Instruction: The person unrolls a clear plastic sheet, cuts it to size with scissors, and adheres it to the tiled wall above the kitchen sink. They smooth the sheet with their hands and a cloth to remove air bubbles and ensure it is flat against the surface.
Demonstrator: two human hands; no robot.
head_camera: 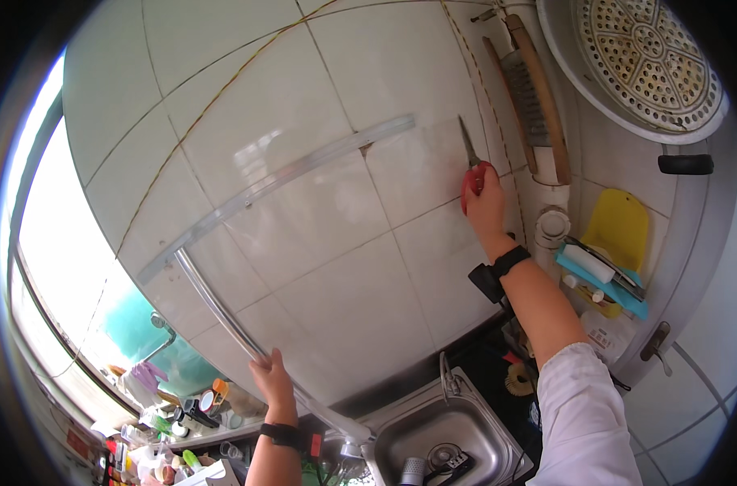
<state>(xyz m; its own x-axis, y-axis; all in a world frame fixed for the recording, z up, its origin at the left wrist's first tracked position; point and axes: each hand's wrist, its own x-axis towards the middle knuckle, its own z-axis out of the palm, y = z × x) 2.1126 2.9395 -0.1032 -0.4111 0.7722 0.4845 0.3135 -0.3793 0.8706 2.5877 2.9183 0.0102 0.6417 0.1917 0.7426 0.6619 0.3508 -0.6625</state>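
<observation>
My right hand (pixel 487 203) grips the red handles of a pair of scissors (pixel 473 159), whose blades point up against the tiled wall (pixel 344 243). My left hand (pixel 273 379) is closed around a shiny metal tube (pixel 219 313), which slants from the lower middle up to a translucent strip (pixel 301 170) lying across the tiles. Around the strip's lower side, a clear film on the wall shows faint wrinkles and reflections. A small dark chip (pixel 366 149) marks a tile corner just below the strip.
Below is a stainless steel sink (pixel 459 425) with a faucet (pixel 447 383). At the right hang a steamer plate (pixel 648 48), a yellow board (pixel 616 225) and a wooden-handled tool (pixel 538 100) beside a white pipe. Bottles and jars crowd the windowsill (pixel 222 432) at lower left.
</observation>
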